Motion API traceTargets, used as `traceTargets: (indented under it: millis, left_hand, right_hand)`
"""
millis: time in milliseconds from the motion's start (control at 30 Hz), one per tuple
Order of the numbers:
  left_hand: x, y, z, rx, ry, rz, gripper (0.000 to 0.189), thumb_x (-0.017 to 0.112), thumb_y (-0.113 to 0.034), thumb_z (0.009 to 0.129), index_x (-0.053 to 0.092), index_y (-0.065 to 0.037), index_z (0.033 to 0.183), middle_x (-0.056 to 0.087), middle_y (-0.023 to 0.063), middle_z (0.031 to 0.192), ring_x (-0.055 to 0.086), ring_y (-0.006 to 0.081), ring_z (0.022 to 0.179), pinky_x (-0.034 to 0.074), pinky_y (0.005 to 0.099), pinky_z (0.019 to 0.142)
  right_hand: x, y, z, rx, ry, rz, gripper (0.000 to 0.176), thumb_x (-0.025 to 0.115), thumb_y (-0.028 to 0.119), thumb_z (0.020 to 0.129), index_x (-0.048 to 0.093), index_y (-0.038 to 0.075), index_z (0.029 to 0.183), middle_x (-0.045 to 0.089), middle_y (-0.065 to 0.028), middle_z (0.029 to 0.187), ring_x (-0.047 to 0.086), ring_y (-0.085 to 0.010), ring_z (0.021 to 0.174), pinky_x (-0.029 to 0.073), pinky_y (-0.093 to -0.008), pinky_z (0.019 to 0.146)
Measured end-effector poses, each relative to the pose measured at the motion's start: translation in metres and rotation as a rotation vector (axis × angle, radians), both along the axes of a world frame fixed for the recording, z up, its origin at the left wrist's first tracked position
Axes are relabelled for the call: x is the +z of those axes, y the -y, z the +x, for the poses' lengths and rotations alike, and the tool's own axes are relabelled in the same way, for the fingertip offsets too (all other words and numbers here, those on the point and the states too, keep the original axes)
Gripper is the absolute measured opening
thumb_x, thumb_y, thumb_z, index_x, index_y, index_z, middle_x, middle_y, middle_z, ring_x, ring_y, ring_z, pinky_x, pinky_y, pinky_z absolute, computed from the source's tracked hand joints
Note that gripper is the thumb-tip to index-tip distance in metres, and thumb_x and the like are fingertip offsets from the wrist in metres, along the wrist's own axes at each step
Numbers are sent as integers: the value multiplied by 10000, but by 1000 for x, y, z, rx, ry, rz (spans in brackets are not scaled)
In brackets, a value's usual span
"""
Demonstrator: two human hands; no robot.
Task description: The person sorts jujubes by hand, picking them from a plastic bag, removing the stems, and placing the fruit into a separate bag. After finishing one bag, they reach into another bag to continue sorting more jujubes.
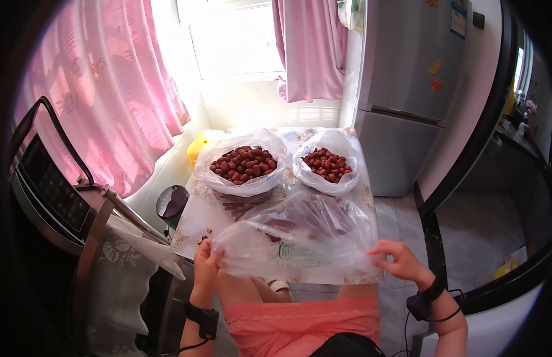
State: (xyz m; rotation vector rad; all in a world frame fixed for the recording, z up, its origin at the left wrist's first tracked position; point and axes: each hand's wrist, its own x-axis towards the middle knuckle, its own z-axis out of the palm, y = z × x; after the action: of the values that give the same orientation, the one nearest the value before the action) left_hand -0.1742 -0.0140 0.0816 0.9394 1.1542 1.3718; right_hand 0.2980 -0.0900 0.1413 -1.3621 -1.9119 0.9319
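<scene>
A clear plastic bag (240, 241) with green print lies stretched across the near side of the table, its mouth edge toward me. My left hand (207, 262) pinches the bag's left corner, and my right hand (397, 260) pinches its right corner. Reddish-brown contents show dimly through the far part of this bag. Behind it stands an open bag of red dates (243, 165), filled to the top. To its right is a smaller open bag of red dates (327, 165). A few small brown bits (209, 230) lie near my left hand.
The table (362, 208) has a flowered cover. A yellow container (200, 144) stands at its back left. A grey refrigerator (401, 77) is at the back right. Left are a chair with a lace cover (118, 279) and a dark appliance (52, 184).
</scene>
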Motion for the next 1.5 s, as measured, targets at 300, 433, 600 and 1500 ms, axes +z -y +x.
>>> traceTargets:
  millis: [300,433,600,1500]
  left_hand:
    - [12,22,12,294,-273,305,294,667,53,876,585,-6,1153,599,69,1106,600,128,968,485,251,867]
    - [38,23,47,-109,-401,380,130,655,47,873,662,-4,992,622,68,1037,621,160,961,494,295,867]
    - [21,-3,94,-212,-911,642,276,677,39,819,667,-23,1087,661,145,1113,650,332,1017,510,388,897]
    - [26,-94,116,-377,-244,335,553,590,-113,1008,398,-39,1521,454,103,1515,535,168,1258,448,305,1030]
  right_hand:
    - [10,17,-41,-114,122,306,345,737,78,838,683,69,1178,635,-124,1173,643,-319,1051,527,-385,881]
    - [21,12,-76,-35,47,499,360,736,71,831,664,79,1183,640,-118,1160,632,-309,1083,521,-385,912]
    - [-21,-13,-125,288,224,631,374,750,120,825,648,82,1183,639,-103,1187,607,-281,1137,480,-416,995]
    - [-55,-85,-59,149,478,597,278,717,281,886,696,21,790,614,-142,1283,495,-315,1299,331,-496,1131]
